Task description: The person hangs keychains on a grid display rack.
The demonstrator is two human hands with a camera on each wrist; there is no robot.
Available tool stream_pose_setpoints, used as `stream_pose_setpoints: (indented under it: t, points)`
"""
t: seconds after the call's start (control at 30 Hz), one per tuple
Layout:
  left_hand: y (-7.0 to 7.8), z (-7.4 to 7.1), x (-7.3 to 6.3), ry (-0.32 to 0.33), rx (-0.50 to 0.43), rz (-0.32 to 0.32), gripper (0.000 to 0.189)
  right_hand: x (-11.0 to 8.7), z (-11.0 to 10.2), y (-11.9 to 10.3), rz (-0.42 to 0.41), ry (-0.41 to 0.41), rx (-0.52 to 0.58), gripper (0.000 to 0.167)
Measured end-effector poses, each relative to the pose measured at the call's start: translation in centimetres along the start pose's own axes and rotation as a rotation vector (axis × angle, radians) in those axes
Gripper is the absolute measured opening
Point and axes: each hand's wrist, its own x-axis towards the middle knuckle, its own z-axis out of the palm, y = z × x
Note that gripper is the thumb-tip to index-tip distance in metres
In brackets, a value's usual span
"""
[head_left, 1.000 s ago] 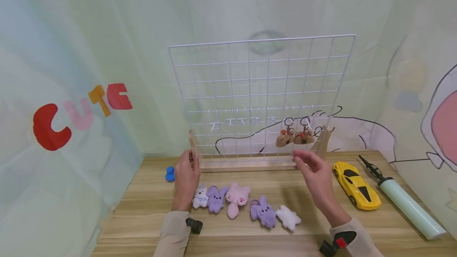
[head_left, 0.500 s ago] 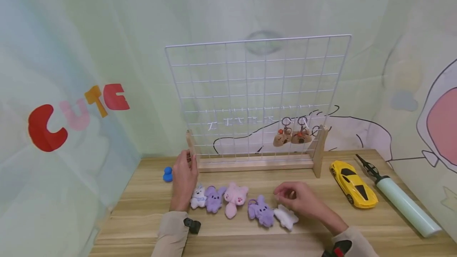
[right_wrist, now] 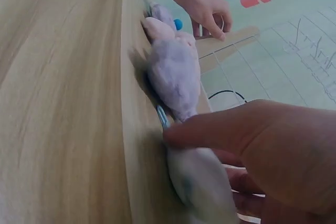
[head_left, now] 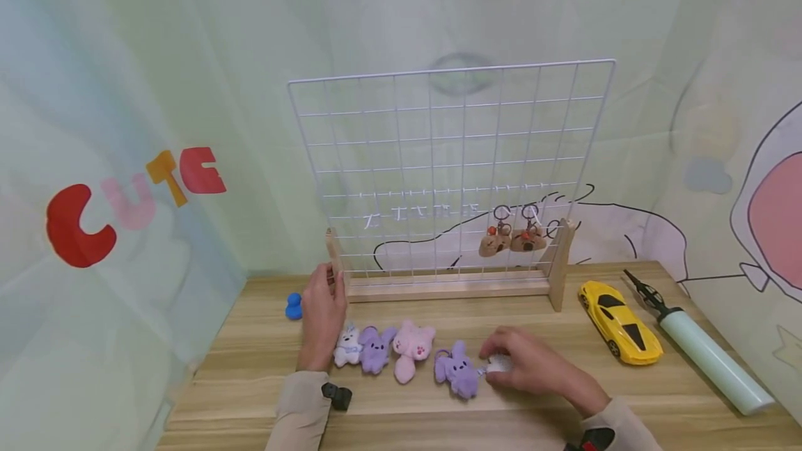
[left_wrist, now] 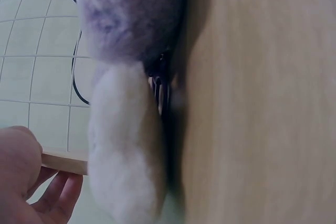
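My left hand (head_left: pixel 323 317) grips the left end of the wooden stand (head_left: pixel 447 291) under the white wire grid (head_left: pixel 464 138). In the left wrist view, thumb and fingers pinch that wooden foot (left_wrist: pixel 65 163). At the right of a row of plush keychains, my right hand (head_left: pixel 532 365) holds a white plush keychain (head_left: pixel 499 363) low over the table. Its thumb and fingers lie on either side of the plush (right_wrist: pixel 202 179), covering most of it. A purple plush keychain (head_left: pixel 461 373) lies just left of these fingers. Two brown plush keychains (head_left: pixel 528 240) hang from hooks at the grid's right.
Farther left lie a pink plush (head_left: pixel 413 346), another purple plush (head_left: pixel 375 350) and a small white plush (head_left: pixel 348 346). A blue object (head_left: pixel 294 306) sits beyond my left hand. A yellow toy car (head_left: pixel 619 322) and a pale green pump (head_left: pixel 714 360) lie at the right.
My right hand has come down from the front of the grid to the white plush keychain and closed its fingers round it. The left hand keeps its hold on the stand.
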Motion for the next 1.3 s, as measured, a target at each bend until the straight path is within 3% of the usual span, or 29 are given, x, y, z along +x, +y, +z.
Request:
stream_pose_setpoints:
  t: [0.23,0.6,0.87,1.3]
  points:
    - [0.0,0.0,0.0,0.004,0.005,0.002,0.025,-0.5,-0.2,-0.3,0.003,0.049,-0.139,0.022]
    - [0.0,0.1,0.0,0.0,0.005,0.001,0.025,-0.5,0.3,-0.3,-0.024,0.109,-0.194,0.014]
    - [-0.1,0.1,0.0,0.001,0.012,-0.008,0.027,-0.2,-0.4,0.2,-0.039,0.081,-0.055,0.01]
    - [0.1,0.0,0.0,-0.017,0.016,-0.025,0.028,1.0,-2.1,-0.6,0.078,0.232,0.18,0.006]
